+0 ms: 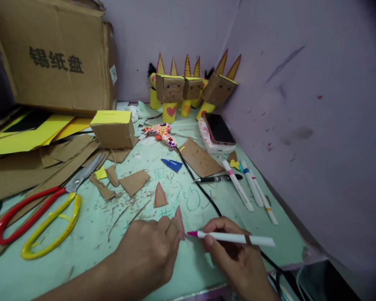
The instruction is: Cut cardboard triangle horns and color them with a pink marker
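My left hand [153,251] is closed on a small pointed cardboard piece [180,223], pressing it against the green tabletop. Pink colour runs along the piece's right edge, while its left part is hidden by my fingers. In my right hand [235,255] is a white marker pen [235,238] with a magenta tip. The tip points left, at or just beside that pink edge; I cannot tell whether it touches. A second cardboard triangle [160,196], outlined in pink, lies flat just beyond my left hand.
Large red-and-yellow scissors [50,209] lie left among cardboard scraps [134,182]. Several markers [238,186] and a black pen [217,179] lie right. A patterned glue gun [163,133] trails a black cable. Behind stand cardboard-headed figures [171,88], a phone [219,128] and a big carton [56,58].
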The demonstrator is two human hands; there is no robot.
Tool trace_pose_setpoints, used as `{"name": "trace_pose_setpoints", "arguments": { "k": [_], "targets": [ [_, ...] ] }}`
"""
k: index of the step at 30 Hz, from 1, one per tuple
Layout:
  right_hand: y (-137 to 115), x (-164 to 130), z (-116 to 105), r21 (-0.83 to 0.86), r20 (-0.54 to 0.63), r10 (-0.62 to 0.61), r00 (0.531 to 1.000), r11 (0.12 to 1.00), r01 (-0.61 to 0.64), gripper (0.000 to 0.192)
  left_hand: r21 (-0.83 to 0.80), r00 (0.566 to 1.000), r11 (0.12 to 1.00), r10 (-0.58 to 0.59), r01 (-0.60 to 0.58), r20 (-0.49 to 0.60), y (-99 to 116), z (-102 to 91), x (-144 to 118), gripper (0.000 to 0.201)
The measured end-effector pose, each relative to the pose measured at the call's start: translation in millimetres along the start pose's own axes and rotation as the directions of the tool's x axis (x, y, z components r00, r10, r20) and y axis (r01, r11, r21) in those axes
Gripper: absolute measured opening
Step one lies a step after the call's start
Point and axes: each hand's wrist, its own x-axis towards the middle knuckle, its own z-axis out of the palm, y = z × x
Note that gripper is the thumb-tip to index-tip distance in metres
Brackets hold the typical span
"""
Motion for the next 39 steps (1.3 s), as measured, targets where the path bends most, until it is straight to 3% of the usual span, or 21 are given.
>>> {"name": "trace_pose_setpoints", "arguments": {
  "k": [21,33,39],
  "targets": [
    [-0.2,-0.3,-4.3,-0.085,0.108,-0.113,0.988,0.989,0.122,0.016,0.004,0.999,1.0,-0.001,0.001,0.033,0.2,0.2,-0.7,0.028],
    [-0.4,-0.5,-4.7,-0.06,0.159,-0.084,0.984,0.994,0.095,0.019,0.001,0.999,1.0,-0.01,0.01,0.036,1.0,0.4,-1.0,0.018],
    [-9.2,10.4,-5.6,-0.051,0.055,-0.063,0.996,0.997,0.066,0.022,0.012,0.999,1.0,-0.01,0.009,0.045,1.0,1.6,-2.7,0.022]
  ]
}}
